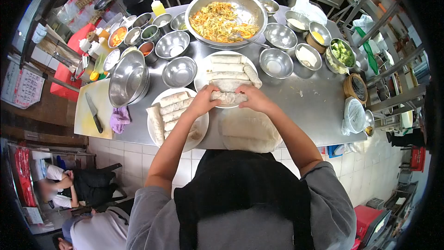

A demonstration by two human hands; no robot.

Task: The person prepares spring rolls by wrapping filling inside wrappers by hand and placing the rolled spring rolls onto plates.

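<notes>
My left hand point(204, 100) and my right hand point(255, 98) grip the two ends of one spring roll point(229, 98), at the near edge of a white plate point(200, 81). Several more rolls point(227, 75) lie side by side on that plate, just beyond my fingers. Left of my left arm is a second plate point(203, 127) with more rolls point(175, 106), partly hidden by the arm. Below my hands, at the table's front edge, lies a stack of round wrappers point(249, 127).
A large steel bowl point(188, 21) of shredded vegetable filling point(222, 21) with a spoon stands at the back. Several small steel bowls surround it. On the left, a knife point(94, 111) lies on a cutting board point(82, 122) beside a purple cloth point(120, 119). Two people sit behind at lower left.
</notes>
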